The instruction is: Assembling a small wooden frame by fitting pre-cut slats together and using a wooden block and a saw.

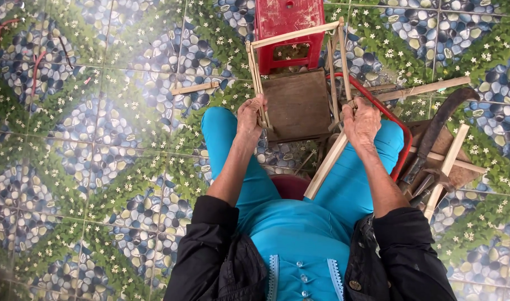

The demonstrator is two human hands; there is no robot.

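Note:
I sit with turquoise trousers over my knees and hold a frame of thin pale wooden sticks point(295, 34) in front of me. My left hand point(250, 116) grips the frame's left upright near its lower end. My right hand point(361, 120) is closed around the right side's sticks, where a longer slat point(325, 165) runs down between my knees. Under the frame lies a square brown wooden board point(297, 105).
A red plastic stool point(288, 28) stands beyond the board. A red curved hose point(389, 120) loops by my right knee. To the right lie a dark curved blade point(439, 125), a hammer point(433, 181), loose wooden slats point(425, 88) and a crossed stick piece point(449, 161). The floor is patterned tile.

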